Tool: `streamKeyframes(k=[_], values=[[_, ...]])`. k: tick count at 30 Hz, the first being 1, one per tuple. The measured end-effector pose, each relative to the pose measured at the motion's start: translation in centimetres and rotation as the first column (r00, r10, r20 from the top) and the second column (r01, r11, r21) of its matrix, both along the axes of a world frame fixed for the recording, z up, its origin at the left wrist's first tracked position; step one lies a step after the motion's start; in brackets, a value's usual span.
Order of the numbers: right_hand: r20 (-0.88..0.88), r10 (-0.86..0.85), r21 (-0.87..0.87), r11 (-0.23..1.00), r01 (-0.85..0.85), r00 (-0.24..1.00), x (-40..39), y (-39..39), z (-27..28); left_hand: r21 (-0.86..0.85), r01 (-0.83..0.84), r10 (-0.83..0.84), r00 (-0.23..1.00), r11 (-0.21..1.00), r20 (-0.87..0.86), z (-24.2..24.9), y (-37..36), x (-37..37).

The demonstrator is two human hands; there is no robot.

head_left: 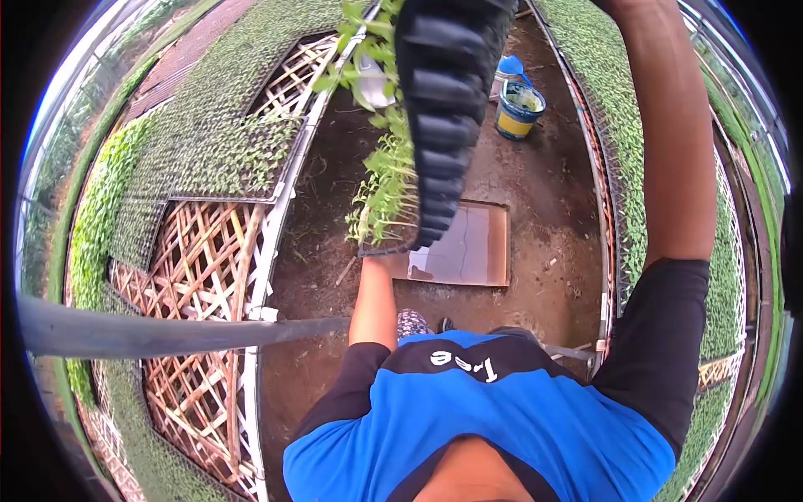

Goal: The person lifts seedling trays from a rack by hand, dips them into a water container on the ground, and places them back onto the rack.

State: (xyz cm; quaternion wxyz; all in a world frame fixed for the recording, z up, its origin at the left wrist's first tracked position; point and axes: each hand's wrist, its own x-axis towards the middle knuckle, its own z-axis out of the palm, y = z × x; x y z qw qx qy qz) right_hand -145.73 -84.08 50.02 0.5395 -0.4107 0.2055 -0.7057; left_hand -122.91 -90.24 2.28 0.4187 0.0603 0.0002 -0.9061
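Observation:
A black seedling tray [443, 109] is tipped up on its side in front of me, its ribbed cell underside facing right. Green seedlings [389, 184] stick out from its left face. My left hand [383, 261] grips the tray's lower end; the tray hides most of its fingers. My right arm is raised along the right side, and only a sliver of my right hand [623, 5] shows at the top edge, its fingers out of frame. Below and behind the tray, a shallow rectangular basin [508, 251] with water in it lies on the soil floor.
A blue bucket with a yellow band [514, 127] stands ahead, a blue scoop [510, 65] behind it. Seedling trays [201, 159] cover part of the left bamboo-lattice bench [201, 259]; more trays [598, 75] line the right. A grey pole [167, 330] juts in from the left.

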Motion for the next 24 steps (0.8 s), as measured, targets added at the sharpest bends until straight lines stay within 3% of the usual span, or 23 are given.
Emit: streamKeyframes(k=[1,2,3,4,5,6,9,14,17,19,22,24], values=[[-0.019,-0.039,0.021,0.999,0.039,0.999,-2.6,1.2,-2.6,-0.026,0.029,-0.026,0.993,0.999,0.116,-0.4,0.2,-0.2],[-0.341,-0.243,-0.042,0.969,0.244,0.908,-7.7,2.7,-6.5,-0.123,0.073,-0.051,0.984,0.990,0.172,-2.3,-0.3,0.1],[-0.609,-0.405,-0.156,0.904,0.398,0.682,-11.3,4.0,-9.5,-0.121,0.113,-0.076,0.957,0.986,0.280,-2.5,-0.2,0.1],[-0.311,-0.373,0.448,0.754,0.481,0.874,-5.3,5.2,-9.2,-0.085,0.176,-0.133,0.918,0.981,0.374,-4.1,-0.9,-0.1],[-0.275,-0.295,0.481,0.782,0.397,0.915,-7.7,5.7,-12.3,-0.045,0.235,-0.188,0.865,0.971,0.465,-5.6,-1.6,-0.3],[-0.216,-0.275,0.549,0.759,0.350,0.937,-8.2,6.0,-14.9,-0.131,0.246,-0.133,0.816,0.960,0.562,-4.6,-1.5,-0.8],[-0.233,-0.442,0.579,0.652,0.489,0.866,-12.0,6.0,-25.4,-0.081,0.469,-0.213,0.539,0.879,0.815,-7.4,-3.9,-2.5],[-0.363,-0.333,0.733,0.474,0.487,0.870,-17.9,6.3,-47.1,0.176,0.615,-0.278,0.073,0.768,0.958,-14.3,-7.8,-5.5],[-0.546,-0.201,0.765,0.278,0.582,0.813,-20.7,6.7,-62.4,-0.017,0.676,-0.028,0.056,0.736,0.998,-24.4,-9.4,-6.1],[-0.621,-0.233,0.716,0.219,0.663,0.748,-20.3,6.1,-69.8,0.015,0.622,-0.029,0.013,0.783,0.999,-29.2,-10.5,-6.8],[-0.784,-0.053,0.603,0.171,0.779,0.618,-20.8,5.3,-79.4,0.036,0.594,-0.007,-0.052,0.803,0.999,-36.5,-12.1,-7.4],[-0.831,0.015,0.552,0.144,0.822,0.556,-21.5,4.3,-84.2,-0.079,0.648,0.193,-0.106,0.757,0.975,-43.3,-13.6,-7.3]])
